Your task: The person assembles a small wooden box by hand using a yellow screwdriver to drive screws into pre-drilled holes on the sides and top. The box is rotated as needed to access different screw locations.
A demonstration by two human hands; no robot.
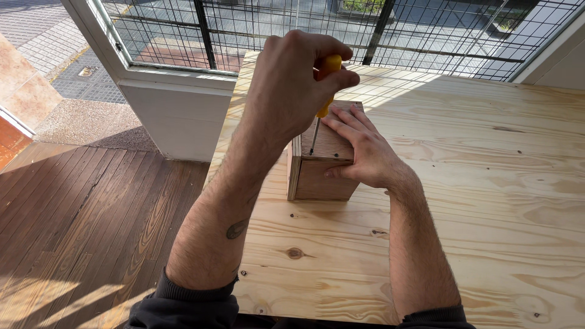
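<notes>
Nearest the viewer, two bare forearms in dark pushed-up sleeves extend over the near edge of a pale pine table (463,244), whose knotted boards carry small screw heads. A small plywood box (322,176) stands on the tabletop toward its left edge, near the middle of the view. The right hand (362,152) lies flat on the box, fingers spread over the top panel and thumb against the front face, pressing it down without closing around it. The left hand (295,85) is above the box, fist closed tight around the yellow handle of a screwdriver (322,100); the thin steel shaft runs nearly upright, its tip set on the top panel close to the front left corner. Left of the table lies dark wooden decking (79,225). Beyond stands a white window frame (177,103) with a black wire grille (378,27) and paving outside.
</notes>
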